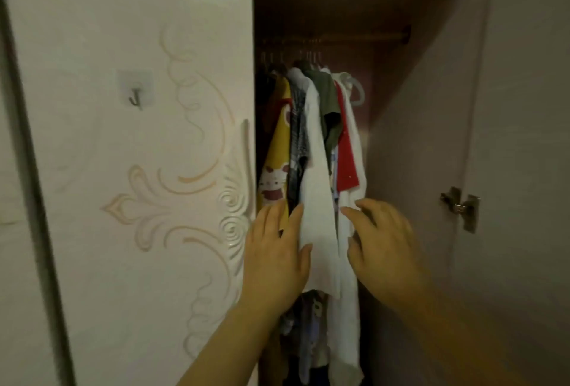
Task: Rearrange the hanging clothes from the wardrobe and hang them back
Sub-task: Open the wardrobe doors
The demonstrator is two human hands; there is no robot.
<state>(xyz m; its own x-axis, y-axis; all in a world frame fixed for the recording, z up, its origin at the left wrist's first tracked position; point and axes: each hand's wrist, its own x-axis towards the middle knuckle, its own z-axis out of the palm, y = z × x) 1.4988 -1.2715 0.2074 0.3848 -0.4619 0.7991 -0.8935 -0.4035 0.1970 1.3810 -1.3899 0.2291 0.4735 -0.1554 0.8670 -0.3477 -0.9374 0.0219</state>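
Several garments hang bunched at the left end of a wooden rail (348, 38) inside the open wardrobe. Among them are a yellow cartoon-print one (276, 166), a long white one (317, 200), a grey-green one (327, 99) and a red one (345, 154). My left hand (276, 250) lies flat against the left side of the white garment, fingers spread, thumb touching the cloth. My right hand (381, 240) is at the right side of the bunch, fingers bent around the edge of another white cloth (350, 262). A white hanger (357, 89) shows at the right of the bunch.
The closed left door (138, 170) with gold scroll relief and a stick-on hook (135, 97) stands next to the opening. The open right door (509, 170) carries a metal hinge (461, 203). The rail's right half is bare. More clothes lie piled below (308, 333).
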